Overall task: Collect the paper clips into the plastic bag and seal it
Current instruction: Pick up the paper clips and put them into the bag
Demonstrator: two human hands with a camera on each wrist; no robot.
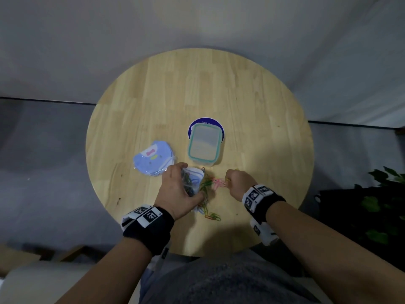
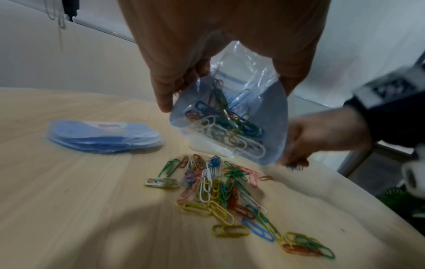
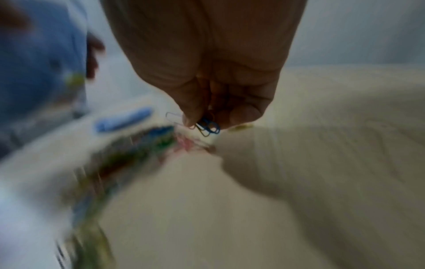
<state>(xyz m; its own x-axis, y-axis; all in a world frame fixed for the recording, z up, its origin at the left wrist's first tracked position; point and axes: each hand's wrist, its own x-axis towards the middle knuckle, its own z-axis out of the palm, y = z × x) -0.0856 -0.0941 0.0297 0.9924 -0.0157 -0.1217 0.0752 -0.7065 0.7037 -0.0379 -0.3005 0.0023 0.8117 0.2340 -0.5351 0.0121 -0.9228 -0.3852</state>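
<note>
My left hand (image 1: 177,189) grips a clear plastic bag (image 2: 243,102) just above the round wooden table (image 1: 252,106), fingers and thumb curled round its sides. Several coloured paper clips (image 2: 225,123) lie inside the bag. A loose heap of coloured paper clips (image 2: 220,193) is spread on the table below and in front of it, visible in the head view as paper clips (image 1: 208,194). My right hand (image 1: 235,183), to the right of the heap, pinches a few blue paper clips (image 3: 208,126) between thumb and fingertips. The right wrist view is heavily blurred.
A rectangular container with a teal-rimmed lid (image 1: 205,144) sits on a dark blue round card (image 1: 207,122) behind the clips. A pack of light blue cartoon-face items (image 1: 153,161) lies to the left. Green plant leaves (image 1: 385,178) stand off the table's right edge.
</note>
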